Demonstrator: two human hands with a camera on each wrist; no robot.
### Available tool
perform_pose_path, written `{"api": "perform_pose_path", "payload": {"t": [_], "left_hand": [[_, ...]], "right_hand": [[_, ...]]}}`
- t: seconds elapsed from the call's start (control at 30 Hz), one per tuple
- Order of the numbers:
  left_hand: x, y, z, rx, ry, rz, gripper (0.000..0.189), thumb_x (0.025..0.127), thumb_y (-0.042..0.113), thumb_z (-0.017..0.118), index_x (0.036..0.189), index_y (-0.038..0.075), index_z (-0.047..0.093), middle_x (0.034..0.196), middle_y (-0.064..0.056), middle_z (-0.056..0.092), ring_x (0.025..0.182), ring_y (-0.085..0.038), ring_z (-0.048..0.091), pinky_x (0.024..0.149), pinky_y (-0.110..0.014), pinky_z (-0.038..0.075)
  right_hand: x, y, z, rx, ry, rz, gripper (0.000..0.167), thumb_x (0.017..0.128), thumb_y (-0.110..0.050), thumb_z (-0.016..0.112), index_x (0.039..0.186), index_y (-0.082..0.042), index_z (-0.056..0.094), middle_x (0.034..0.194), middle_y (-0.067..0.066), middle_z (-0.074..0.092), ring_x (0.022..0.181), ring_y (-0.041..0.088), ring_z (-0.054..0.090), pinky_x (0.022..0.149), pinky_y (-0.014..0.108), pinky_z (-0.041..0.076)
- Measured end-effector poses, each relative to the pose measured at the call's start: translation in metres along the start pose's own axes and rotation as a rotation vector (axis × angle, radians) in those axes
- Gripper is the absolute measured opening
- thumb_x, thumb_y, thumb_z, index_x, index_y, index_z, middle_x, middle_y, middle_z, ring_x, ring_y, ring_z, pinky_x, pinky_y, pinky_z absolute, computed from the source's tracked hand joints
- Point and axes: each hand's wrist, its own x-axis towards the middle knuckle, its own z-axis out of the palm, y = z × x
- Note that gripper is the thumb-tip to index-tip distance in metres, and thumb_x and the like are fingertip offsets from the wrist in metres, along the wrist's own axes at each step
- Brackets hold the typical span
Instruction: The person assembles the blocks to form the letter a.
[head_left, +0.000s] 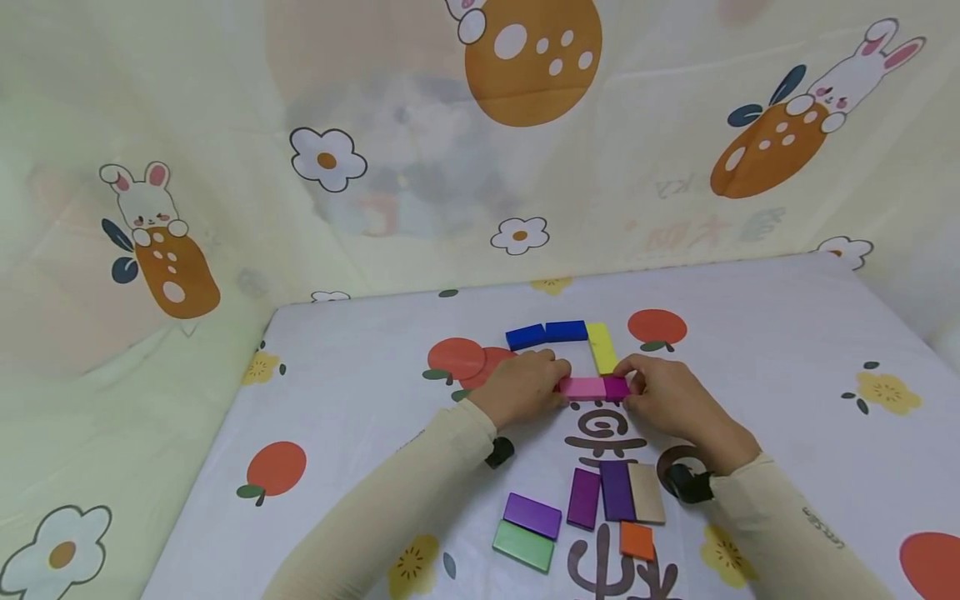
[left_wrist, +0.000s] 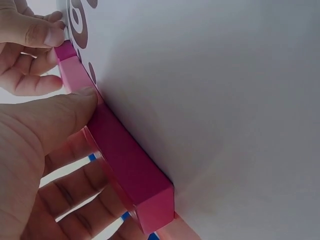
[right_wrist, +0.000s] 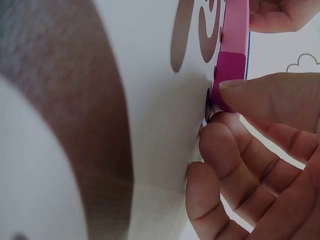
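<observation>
A row of blocks lies on the table: a long magenta block [left_wrist: 127, 155], a pink block [head_left: 582, 389] and a short magenta block [head_left: 617, 388]. My left hand [head_left: 525, 387] grips the long magenta block near where it meets the pink one, thumb on the near side and fingers behind. In the head view that hand hides the long block. At the right end, my right hand [head_left: 671, 400] pinches the short magenta block, its thumb [right_wrist: 270, 97] on the face. Just behind stands the row's neighbour, a yellow block [head_left: 602, 348], close to the right fingertips.
Two blue blocks [head_left: 566, 332] lie end to end beyond the hands, meeting the yellow one. Nearer are a purple block [head_left: 532, 516], a green block [head_left: 523, 546], a plum block [head_left: 583, 498], a dark violet block [head_left: 617, 492], a beige block [head_left: 647, 493] and an orange block [head_left: 637, 541].
</observation>
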Motion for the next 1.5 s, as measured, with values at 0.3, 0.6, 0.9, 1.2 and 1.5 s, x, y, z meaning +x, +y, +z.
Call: {"api": "perform_pose_path", "payload": {"t": [0.3, 0.6, 0.9, 1.2, 1.5], "left_hand": [[0.0014, -0.002, 0.0034, -0.009, 0.008, 0.004, 0.032, 0.099, 0.038, 0.073, 0.123, 0.018, 0.07, 0.098, 0.003, 0.06, 0.089, -0.012, 0.055, 0.072, -0.021, 0.045], [0.0002, -0.0031, 0.0028, -0.012, 0.011, 0.008, 0.031, 0.099, 0.037, 0.072, 0.123, 0.017, 0.07, 0.098, 0.003, 0.06, 0.088, -0.012, 0.055, 0.072, -0.021, 0.045], [-0.0001, -0.0033, 0.003, -0.011, 0.017, 0.006, 0.031, 0.099, 0.037, 0.073, 0.122, 0.017, 0.07, 0.098, 0.002, 0.061, 0.088, -0.012, 0.056, 0.073, -0.021, 0.045], [0.0002, -0.0024, 0.0034, -0.006, 0.018, -0.001, 0.031, 0.099, 0.037, 0.073, 0.122, 0.017, 0.07, 0.099, 0.002, 0.061, 0.089, -0.012, 0.056, 0.074, -0.021, 0.046], [-0.0011, -0.0022, 0.0014, -0.031, 0.014, -0.008, 0.032, 0.098, 0.036, 0.074, 0.124, 0.017, 0.068, 0.1, 0.002, 0.061, 0.09, -0.012, 0.056, 0.074, -0.021, 0.046]], "right_hand": [[-0.0001, -0.001, -0.0015, -0.012, 0.011, 0.003, 0.049, 0.088, 0.001, 0.071, 0.136, 0.006, 0.058, 0.083, 0.007, 0.061, 0.076, 0.023, 0.055, 0.069, 0.034, 0.047], [0.0007, 0.0006, -0.0021, -0.034, 0.008, -0.001, 0.059, 0.088, -0.001, 0.072, 0.141, 0.012, 0.053, 0.079, 0.007, 0.06, 0.075, 0.022, 0.054, 0.066, 0.033, 0.044], [0.0004, 0.0017, -0.0006, -0.018, 0.028, -0.019, 0.056, 0.088, 0.002, 0.068, 0.141, 0.012, 0.055, 0.08, 0.007, 0.06, 0.078, 0.023, 0.054, 0.067, 0.034, 0.044], [-0.0001, 0.0027, 0.0012, -0.023, 0.04, -0.02, 0.052, 0.089, 0.002, 0.066, 0.139, 0.012, 0.057, 0.08, 0.007, 0.06, 0.079, 0.024, 0.054, 0.067, 0.034, 0.044], [-0.0009, 0.0029, -0.0001, -0.015, 0.043, -0.039, 0.052, 0.089, 0.001, 0.067, 0.138, 0.012, 0.057, 0.079, 0.006, 0.058, 0.077, 0.023, 0.054, 0.067, 0.035, 0.043]]}}
